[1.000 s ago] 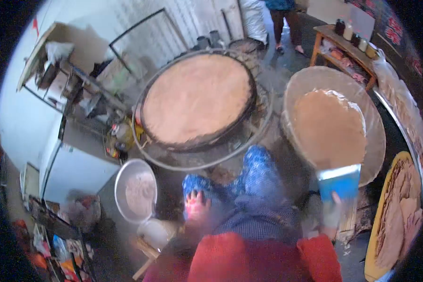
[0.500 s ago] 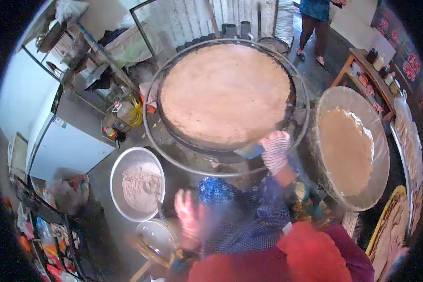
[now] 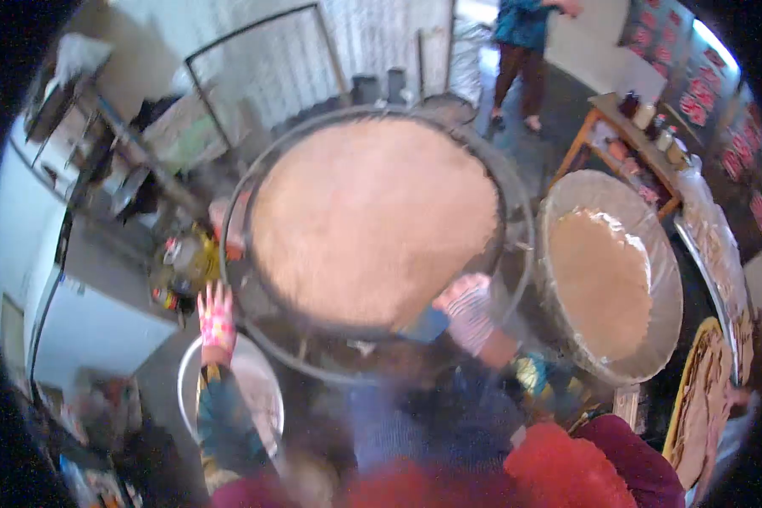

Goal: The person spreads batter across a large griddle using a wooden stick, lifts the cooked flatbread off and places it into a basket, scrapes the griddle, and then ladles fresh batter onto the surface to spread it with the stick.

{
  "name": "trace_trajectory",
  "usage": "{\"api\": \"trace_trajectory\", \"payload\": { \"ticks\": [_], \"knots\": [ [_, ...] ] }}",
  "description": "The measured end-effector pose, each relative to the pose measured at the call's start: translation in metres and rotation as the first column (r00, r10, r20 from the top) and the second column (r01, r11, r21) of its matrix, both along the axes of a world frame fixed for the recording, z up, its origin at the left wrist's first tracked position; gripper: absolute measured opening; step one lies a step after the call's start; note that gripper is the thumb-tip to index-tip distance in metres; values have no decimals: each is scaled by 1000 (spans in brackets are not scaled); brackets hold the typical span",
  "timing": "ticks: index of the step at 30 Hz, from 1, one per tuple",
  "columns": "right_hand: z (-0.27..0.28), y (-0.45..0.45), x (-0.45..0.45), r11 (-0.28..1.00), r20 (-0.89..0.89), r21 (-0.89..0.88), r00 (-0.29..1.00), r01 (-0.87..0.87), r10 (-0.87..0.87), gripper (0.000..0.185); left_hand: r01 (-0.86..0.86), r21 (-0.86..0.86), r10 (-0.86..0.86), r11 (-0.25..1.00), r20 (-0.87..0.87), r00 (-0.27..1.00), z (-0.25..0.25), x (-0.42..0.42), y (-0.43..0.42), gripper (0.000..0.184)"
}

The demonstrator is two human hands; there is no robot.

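Note:
A broad, thin pinkish-tan sheet of batter or flatbread covers most of the round dark griddle. My right hand, in a striped glove, closes on a blue scraper at the front right edge of the sheet. Motion blurs the scraper's outline. My left hand, in a pink-and-white glove, has its fingers spread and holds nothing. It is over the far rim of a metal bowl, near the left side of the metal ring around the griddle. My forearm partly hides the pinkish mixture in the bowl.
A plastic-lined round basket holding a tan mass stands at right. Beyond it is a wooden shelf with bottles. Folded flatbread lies on a yellow-edged tray. Another person stands at the back. Oil bottles are at left.
My left hand has moved forward and left, from beside my body to over the bowl's far rim. My right hand stays at the griddle's front edge with the scraper. The camera view has shifted.

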State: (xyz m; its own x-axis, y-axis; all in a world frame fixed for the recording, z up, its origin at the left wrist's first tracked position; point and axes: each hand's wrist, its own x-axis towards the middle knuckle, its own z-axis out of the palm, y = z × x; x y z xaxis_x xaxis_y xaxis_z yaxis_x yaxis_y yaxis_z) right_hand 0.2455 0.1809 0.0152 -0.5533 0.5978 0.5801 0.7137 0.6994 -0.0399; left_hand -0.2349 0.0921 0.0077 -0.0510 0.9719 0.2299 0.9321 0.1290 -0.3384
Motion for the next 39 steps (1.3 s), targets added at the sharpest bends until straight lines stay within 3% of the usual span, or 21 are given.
{"api": "trace_trajectory", "payload": {
  "ticks": [2,3,7,12,14,15,17,18,19,20,21,23,24,26,28,29,39],
  "knots": [
    [-12,3,-2,1000,69,1,997,29,-29,8,271,-72,-272,960,0,962,-6,-7,5,45],
    [-9,4,-4,1000,43,-14,999,13,-13,7,309,-98,-308,946,30,951,-5,-4,2,43],
    [-20,16,-12,999,18,32,1000,15,-16,9,326,-138,-305,935,156,940,1,75,-6,38],
    [-10,20,-8,998,-49,52,998,-33,36,9,377,10,-368,926,239,899,-44,228,-26,35],
    [-8,18,-10,997,-28,36,997,-73,74,9,385,150,-399,911,72,914,-81,283,-33,35],
    [-7,19,-14,990,-47,96,993,-102,106,9,383,275,-333,882,-212,919,-101,309,-37,35],
    [-3,19,-16,990,-10,113,996,-84,85,9,422,359,-219,833,-487,846,-127,364,-59,36],
    [-3,16,-18,988,38,129,996,-88,84,9,531,216,-488,819,-225,843,-105,389,-74,42],
    [-5,17,-20,991,69,126,997,-54,46,9,638,101,-644,763,199,739,-83,413,-90,49],
    [-9,18,-19,993,106,117,994,-34,22,9,705,17,-595,709,552,585,-62,438,-106,55],
    [-12,18,-19,997,84,75,996,-37,30,9,649,-122,-366,751,741,563,-28,427,-112,57],
    [-14,23,-18,995,23,86,999,-51,49,8,470,-175,-148,865,806,573,-15,376,-126,63],
    [-15,20,-20,990,-18,132,998,-59,62,8,332,-76,-172,940,735,656,-25,348,-140,67],
    [-17,20,-28,988,-79,125,991,-96,106,8,99,-200,38,975,585,811,-35,314,-155,76],
    [-20,15,-32,987,-129,109,982,-122,136,8,25,-289,150,957,567,810,-59,306,-172,81],
    [-20,15,-35,988,-124,113,985,-105,119,8,26,-278,168,960,649,742,-81,305,-178,84],
    [-20,19,-36,993,-51,92,996,-74,79,7,70,-146,52,987,698,715,-78,312,-169,82]
  ]
}}
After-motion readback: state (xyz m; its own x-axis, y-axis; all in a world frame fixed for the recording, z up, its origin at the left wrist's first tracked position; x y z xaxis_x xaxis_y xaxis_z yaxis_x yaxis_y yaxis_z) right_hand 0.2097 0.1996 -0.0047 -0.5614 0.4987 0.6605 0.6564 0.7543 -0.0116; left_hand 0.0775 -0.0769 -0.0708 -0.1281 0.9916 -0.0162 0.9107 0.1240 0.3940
